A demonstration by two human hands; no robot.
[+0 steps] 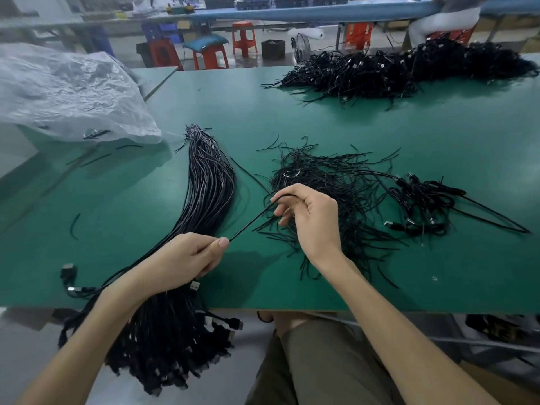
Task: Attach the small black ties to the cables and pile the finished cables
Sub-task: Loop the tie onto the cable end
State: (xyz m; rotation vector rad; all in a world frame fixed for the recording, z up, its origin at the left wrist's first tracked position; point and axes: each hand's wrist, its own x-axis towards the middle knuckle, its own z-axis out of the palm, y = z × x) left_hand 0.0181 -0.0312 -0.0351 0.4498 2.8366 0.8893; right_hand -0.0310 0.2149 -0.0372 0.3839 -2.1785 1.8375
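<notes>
Two grips shared one thin black tie (251,223), drawn straight btwn them just above the green matt worktop (409,135). At its near end the left grip (190,258) pinched it w/ thumb and curled fingers. At the far end the right grip (312,220) held it bent over the forefinger, other fingers loosely curled. Behind the right grip lay a loose heap of ties (330,176), wiry and kinked, spread flat. Left of it a thick bundle of long cables (210,182), glossy and smooth, bound at the far tip, curved toward the person and hung over the worktop's near edge, plugs dangling. Right of the ties sat a small pile of coiled cables (423,200) w/ metal plugs. Far right lay a big tangled black heap (409,68); far left, a crumpled clear plastic bag (67,89).
</notes>
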